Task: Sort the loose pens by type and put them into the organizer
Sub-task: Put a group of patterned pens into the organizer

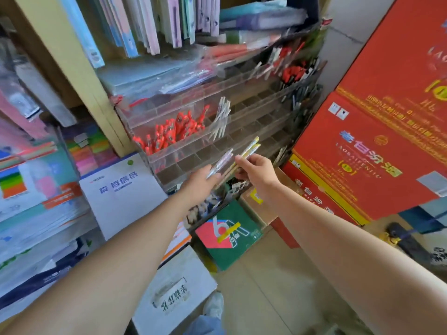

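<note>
Head view: two bare forearms reach in from the bottom corners and meet at the middle of the frame, above a green box on the floor. The left hand has its fingers curled round a few silvery pens. Just to its right, the right hand pinches a small bunch of yellow pens between thumb and fingers. Both bunches have their long axes slanting up and to the right, tips leading. Directly beyond them stands the clear tiered organizer. The yellow tips reach farthest and hang over its lower rows of cells, so the right hand looks nearer to a drop. Higher cells hold red pens and white pens. Red cartons stand at the right.
</note>
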